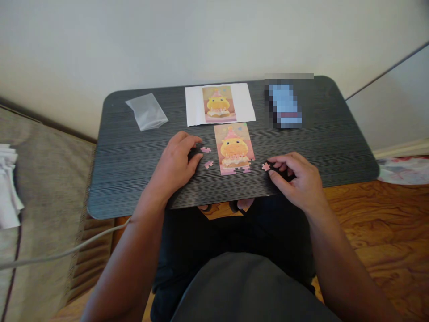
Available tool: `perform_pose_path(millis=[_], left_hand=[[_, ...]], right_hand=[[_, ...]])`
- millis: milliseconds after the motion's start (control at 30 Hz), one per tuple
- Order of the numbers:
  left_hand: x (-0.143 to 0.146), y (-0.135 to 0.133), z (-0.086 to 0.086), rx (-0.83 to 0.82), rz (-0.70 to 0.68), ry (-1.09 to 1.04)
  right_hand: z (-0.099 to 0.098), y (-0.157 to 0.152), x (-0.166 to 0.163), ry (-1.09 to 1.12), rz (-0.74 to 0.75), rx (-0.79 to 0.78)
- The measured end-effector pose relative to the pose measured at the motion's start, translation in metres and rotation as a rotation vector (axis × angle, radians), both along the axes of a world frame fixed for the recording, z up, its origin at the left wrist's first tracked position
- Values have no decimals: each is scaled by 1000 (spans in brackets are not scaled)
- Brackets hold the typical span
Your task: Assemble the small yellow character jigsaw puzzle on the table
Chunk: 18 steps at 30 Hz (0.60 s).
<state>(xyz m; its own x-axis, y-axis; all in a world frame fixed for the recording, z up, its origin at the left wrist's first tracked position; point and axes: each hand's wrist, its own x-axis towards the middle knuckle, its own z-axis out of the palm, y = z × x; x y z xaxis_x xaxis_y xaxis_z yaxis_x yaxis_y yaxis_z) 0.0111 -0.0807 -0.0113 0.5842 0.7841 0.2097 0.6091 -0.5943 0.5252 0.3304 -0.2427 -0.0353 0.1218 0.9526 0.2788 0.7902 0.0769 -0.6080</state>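
Observation:
A small jigsaw puzzle (233, 148) with a yellow cartoon animal in a pink party hat lies near the middle of the dark table (134, 152). My left hand (177, 161) rests palm down left of it, fingers curled, fingertips by a loose pink piece (205, 150). A second loose pink piece (208, 164) lies just below that one. My right hand (295, 176) sits to the puzzle's right, fingers bent, fingertips touching another pink piece (266, 167) flat on the table.
A printed reference picture (219, 104) of the same image lies behind the puzzle. A clear plastic bag (146, 112) is at back left, a blurred blue object (284, 107) at back right. A white cable (67, 252) hangs left.

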Motion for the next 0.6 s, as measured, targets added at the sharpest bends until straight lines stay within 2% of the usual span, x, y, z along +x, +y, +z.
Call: perform_pose_path(millis=[133, 333, 467, 600], left_hand=[[11, 14, 2, -11, -81, 49], [12, 19, -1, 37, -172, 73], [8, 20, -7, 62, -180, 33], [8, 10, -1, 30, -177, -39]], right_hand=[[1, 0, -2, 1, -6, 6], [4, 1, -7, 10, -24, 27], [2, 1, -6, 36, -33, 32], [3, -1, -8, 77, -49, 89]])
